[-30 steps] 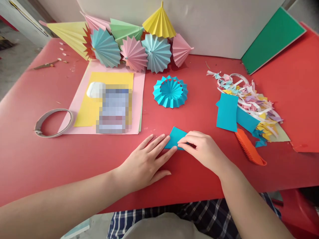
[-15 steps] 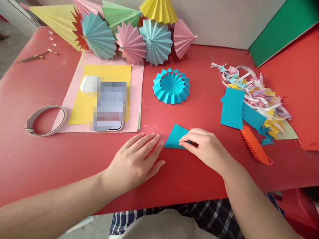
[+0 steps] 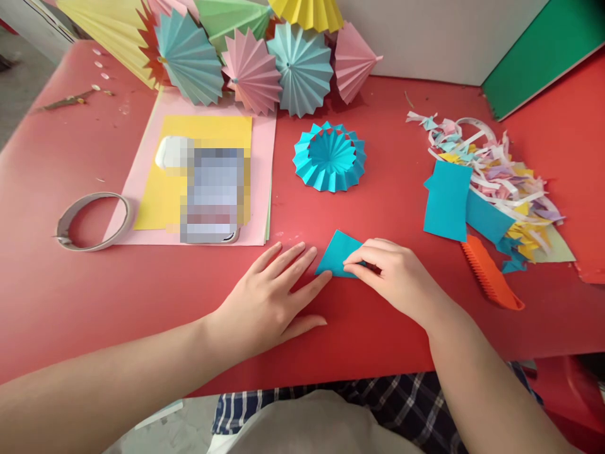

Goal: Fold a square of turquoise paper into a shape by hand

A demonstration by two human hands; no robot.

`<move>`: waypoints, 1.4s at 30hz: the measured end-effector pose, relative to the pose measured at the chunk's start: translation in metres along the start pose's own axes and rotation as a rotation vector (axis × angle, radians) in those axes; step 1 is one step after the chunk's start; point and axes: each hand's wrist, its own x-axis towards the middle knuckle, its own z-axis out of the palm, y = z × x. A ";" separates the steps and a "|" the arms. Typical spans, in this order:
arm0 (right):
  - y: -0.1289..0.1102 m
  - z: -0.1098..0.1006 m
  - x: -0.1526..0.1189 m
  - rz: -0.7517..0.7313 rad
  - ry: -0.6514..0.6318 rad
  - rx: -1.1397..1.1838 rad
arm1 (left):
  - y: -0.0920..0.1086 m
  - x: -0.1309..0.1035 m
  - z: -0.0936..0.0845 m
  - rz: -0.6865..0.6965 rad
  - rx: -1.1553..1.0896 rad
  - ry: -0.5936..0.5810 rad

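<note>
A small folded blue paper (image 3: pixel 336 254) lies on the red table in front of me. My left hand (image 3: pixel 278 293) is flat with its fingers spread, the index fingertip at the paper's lower left corner. At the paper's right side, my right hand (image 3: pixel 394 271) has thumb and fingers pinched together on it, hiding that part. Beyond the hands stands a pleated blue paper ring (image 3: pixel 329 157) with a hollow middle.
Pleated paper umbrellas (image 3: pixel 302 69) line the back. A blurred phone (image 3: pixel 215 189) rests on yellow and pink sheets, left of centre. Farther left lies a tape roll (image 3: pixel 125 217). Paper scraps (image 3: pixel 501 173), blue pieces (image 3: pixel 447 202) and an orange cutter (image 3: pixel 491 274) are at the right.
My left hand's fingers have spread wider, and its index fingertip has moved right onto the folded paper's corner. My right hand keeps its pinch. The whole view has shifted slightly.
</note>
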 end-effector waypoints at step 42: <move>0.000 0.001 0.001 -0.027 -0.005 -0.008 | 0.010 0.004 0.000 0.017 0.087 -0.021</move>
